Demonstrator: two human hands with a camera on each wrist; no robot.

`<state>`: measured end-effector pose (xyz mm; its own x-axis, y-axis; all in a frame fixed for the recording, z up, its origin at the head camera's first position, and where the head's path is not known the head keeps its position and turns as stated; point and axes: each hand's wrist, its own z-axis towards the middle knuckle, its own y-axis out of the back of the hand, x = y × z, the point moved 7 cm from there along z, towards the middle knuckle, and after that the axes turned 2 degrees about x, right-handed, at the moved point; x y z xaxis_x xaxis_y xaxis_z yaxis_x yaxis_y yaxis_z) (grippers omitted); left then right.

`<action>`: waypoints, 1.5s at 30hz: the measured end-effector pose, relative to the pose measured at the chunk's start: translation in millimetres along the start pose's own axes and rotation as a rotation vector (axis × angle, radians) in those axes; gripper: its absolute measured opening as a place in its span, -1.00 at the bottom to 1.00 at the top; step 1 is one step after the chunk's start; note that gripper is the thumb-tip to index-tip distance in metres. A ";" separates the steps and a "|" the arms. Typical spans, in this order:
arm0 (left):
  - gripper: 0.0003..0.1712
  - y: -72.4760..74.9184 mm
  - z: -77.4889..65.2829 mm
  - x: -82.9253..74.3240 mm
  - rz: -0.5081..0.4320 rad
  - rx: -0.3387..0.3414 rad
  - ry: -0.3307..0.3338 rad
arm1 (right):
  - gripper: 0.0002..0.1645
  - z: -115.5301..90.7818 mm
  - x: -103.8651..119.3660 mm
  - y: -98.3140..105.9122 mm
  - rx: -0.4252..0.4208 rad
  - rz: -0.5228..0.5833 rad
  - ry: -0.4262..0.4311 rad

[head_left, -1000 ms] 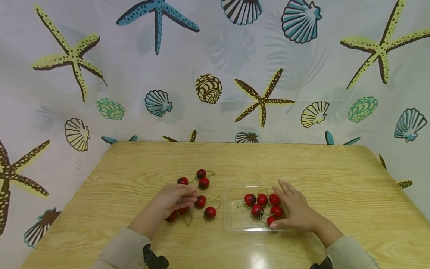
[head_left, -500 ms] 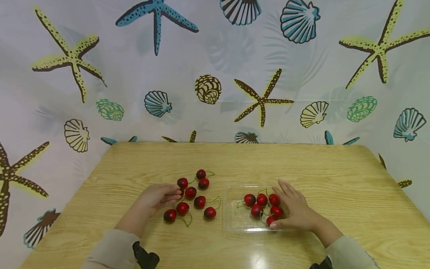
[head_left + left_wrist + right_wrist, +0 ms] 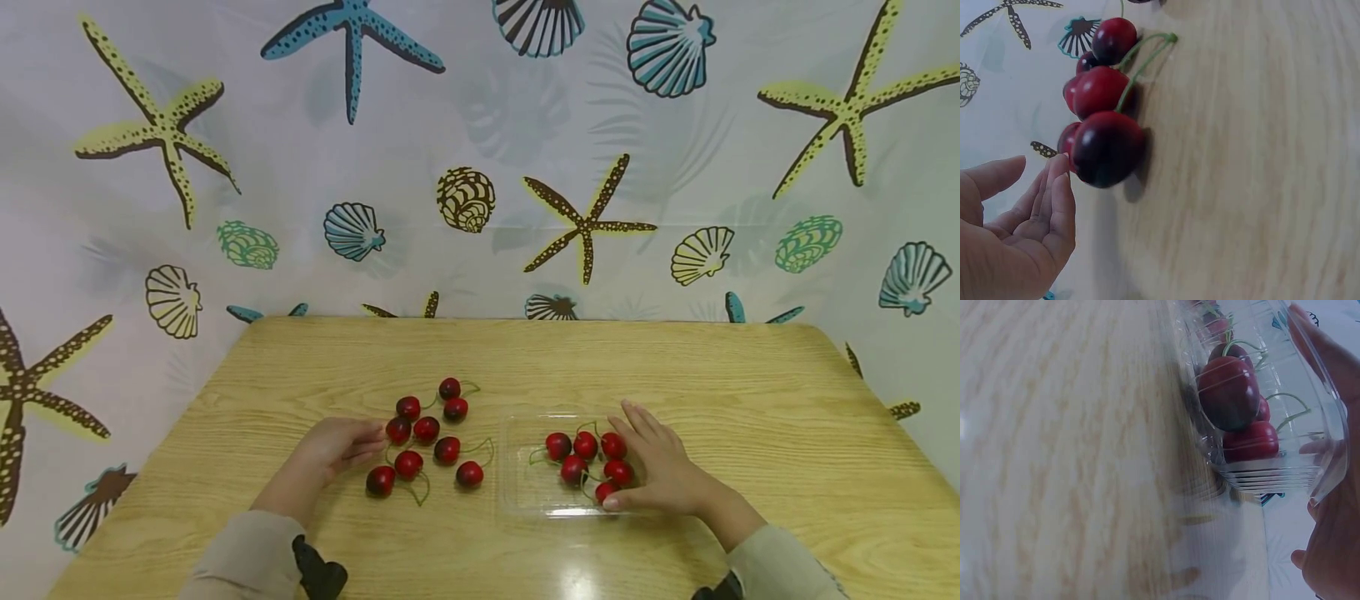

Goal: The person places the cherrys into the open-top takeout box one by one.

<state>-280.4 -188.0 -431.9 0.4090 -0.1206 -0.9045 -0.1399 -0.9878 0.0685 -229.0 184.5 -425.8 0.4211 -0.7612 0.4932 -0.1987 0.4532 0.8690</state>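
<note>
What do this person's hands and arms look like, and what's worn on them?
The left hand and right hand are bare. The left sleeve and right sleeve are pale beige, with a black device at each cuff, the right one partly cut off in the head view.

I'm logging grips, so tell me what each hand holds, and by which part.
The right hand holds the clear container by its right end, thumb at the near corner. The left hand, beside the loose cherries, holds nothing.
</note>
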 end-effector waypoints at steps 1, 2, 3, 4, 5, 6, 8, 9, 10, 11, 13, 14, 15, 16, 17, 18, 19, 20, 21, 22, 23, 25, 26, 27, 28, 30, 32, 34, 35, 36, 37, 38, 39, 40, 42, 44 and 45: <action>-0.60 1.4 0.9 2.2 -0.008 -0.007 0.013 | 0.22 0.0 0.0 -0.1 0.001 0.003 0.000; -0.61 3.0 1.8 4.5 -0.016 -0.020 0.026 | 0.22 -0.3 -0.1 -0.2 0.003 0.006 -0.002; -0.61 4.2 2.6 6.6 -0.018 -0.027 0.037 | 0.22 -0.5 0.0 -0.3 0.005 0.010 -0.003; -0.62 5.4 3.5 8.9 -0.018 -0.035 0.046 | 0.22 -0.4 -0.1 -0.4 0.006 0.012 -0.004; -0.61 6.3 4.4 10.9 -0.011 -0.037 0.053 | 0.22 -0.5 -0.1 -0.4 0.007 0.014 -0.004; -0.61 7.3 5.3 12.7 -0.002 -0.042 0.057 | 0.22 -0.5 -0.2 -0.5 0.007 0.014 -0.005; -0.61 8.4 7.4 15.7 0.027 -0.045 0.061 | 0.22 -0.6 -0.4 -0.2 0.006 0.011 -0.005; -0.60 8.6 8.7 16.8 0.044 -0.040 0.059 | 0.22 -0.4 -0.4 0.0 0.005 0.009 -0.004; -0.61 8.9 9.9 17.9 0.058 -0.039 0.060 | 0.22 -0.4 -0.4 0.1 0.004 0.005 -0.003; -0.61 9.1 11.0 18.8 0.070 -0.040 0.061 | 0.22 -0.3 -0.5 0.2 0.004 0.004 -0.003; -0.63 9.4 13.7 20.2 0.093 -0.041 0.063 | 0.22 -0.3 -0.5 0.6 0.003 0.002 -0.003; -0.64 9.5 15.1 20.8 0.107 -0.045 0.064 | 0.22 -0.2 -0.4 0.7 0.004 0.001 -0.003; -0.65 9.3 16.3 21.1 0.121 -0.051 0.065 | 0.22 0.0 -0.3 0.9 0.003 0.003 -0.003; -0.66 9.2 17.4 21.4 0.137 -0.062 0.067 | 0.22 -0.1 0.2 1.4 0.000 0.004 0.001; -0.67 8.6 18.5 21.1 0.161 -0.067 0.064 | 0.22 0.0 0.4 1.7 0.000 0.006 0.001; -0.68 7.7 19.5 20.8 0.186 -0.072 0.061 | 0.22 0.1 0.7 2.0 -0.001 0.008 0.002; -0.69 6.8 20.1 20.2 0.214 -0.082 0.059 | 0.22 0.0 1.0 2.2 0.000 0.011 0.002; -0.70 5.8 20.6 19.6 0.241 -0.089 0.054 | 0.23 0.0 1.1 2.4 -0.001 0.012 0.003; -0.71 4.8 21.2 18.8 0.272 -0.096 0.049 | 0.23 -0.1 1.4 2.8 -0.002 0.013 0.004; -0.72 4.0 21.7 18.3 0.297 -0.103 0.045 | 0.23 -0.1 1.8 3.1 -0.003 0.008 0.006; -0.73 3.1 22.0 17.6 0.317 -0.108 0.041 | 0.23 -0.1 1.8 3.1 -0.003 0.004 0.006; -0.77 2.2 22.4 16.8 0.341 -0.126 0.035 | 0.23 -0.1 2.3 3.8 -0.008 -0.003 0.011; -0.79 2.0 22.8 16.5 0.350 -0.135 0.032 | 0.23 -0.2 2.6 4.2 -0.011 -0.006 0.014; -0.82 1.9 23.0 16.3 0.356 -0.145 0.031 | 0.23 -0.2 2.7 4.5 -0.011 -0.008 0.014; -0.84 2.0 23.0 16.2 0.361 -0.155 0.030 | 0.23 -0.3 2.8 4.7 -0.010 -0.008 0.014; -0.89 1.9 23.2 15.3 0.399 -0.168 0.020 | 0.23 -0.5 3.0 5.1 -0.006 -0.003 0.012; -0.92 1.5 22.6 13.4 0.461 -0.175 0.008 | 0.23 -0.4 2.7 5.3 -0.001 0.000 0.008; -0.92 0.6 21.6 10.5 0.563 -0.175 -0.012 | 0.23 -0.2 2.3 5.4 0.002 0.001 0.008; -0.91 -0.3 20.8 8.5 0.622 -0.171 -0.026 | 0.23 -0.1 2.0 5.4 0.001 0.000 0.008; -0.89 -1.3 20.0 6.7 0.669 -0.168 -0.036 | 0.23 0.1 1.6 5.2 0.001 0.002 0.009; -0.88 -2.1 19.4 5.2 0.707 -0.167 -0.045 | 0.23 0.0 1.4 5.1 0.000 0.003 0.009; -0.86 -2.8 18.9 4.1 0.740 -0.166 -0.053 | 0.23 0.0 1.1 5.0 -0.001 0.004 0.008; -0.85 -3.3 19.0 3.8 0.756 -0.166 -0.059 | 0.24 -0.1 1.0 4.8 -0.002 0.005 0.008; -0.84 -3.7 18.9 3.4 0.764 -0.166 -0.065 | 0.24 -0.1 0.9 4.5 -0.003 0.006 0.008; -0.85 -2.9 19.7 5.4 0.733 -0.165 -0.061 | 0.23 -0.1 0.5 3.8 -0.003 0.004 0.010; -0.88 -1.8 20.5 8.1 0.685 -0.162 -0.058 | 0.23 -0.1 0.1 3.0 -0.003 0.004 0.009; -0.90 -1.4 20.8 9.7 0.647 -0.158 -0.056 | 0.23 -0.2 0.0 2.8 -0.002 0.006 0.008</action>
<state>-295.0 -185.8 -449.4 0.2389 -0.6926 -0.6806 -0.2058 -0.7211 0.6616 -229.3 185.9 -423.4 0.4271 -0.7546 0.4981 -0.1993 0.4587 0.8659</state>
